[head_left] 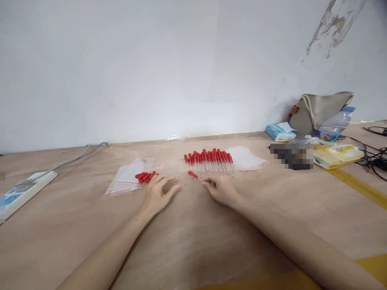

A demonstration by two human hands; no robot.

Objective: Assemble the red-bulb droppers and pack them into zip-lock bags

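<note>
My left hand (157, 194) rests low over the table with thumb and fingers spread, holding nothing. Its fingertips are beside a small pile of loose red rubber bulbs (145, 176) and some clear thin tubes (171, 167). My right hand (221, 189) has its fingers curled, thumb and fingertips pressed together; whether anything small is between them is hidden. Just left of those fingertips a single red bulb (192, 174) lies tilted, apart from the others. Behind the right hand, several droppers with red bulbs (208, 157) lie side by side, their clear stems toward me.
Clear zip bags (125, 179) lie under the loose bulbs, and white bags (246, 158) at the right end of the dropper row. A power strip (27, 193) is far left. Tissue packs (279, 132), a beige bag (320, 110) and black cables (375, 155) stand right. A wall rises behind.
</note>
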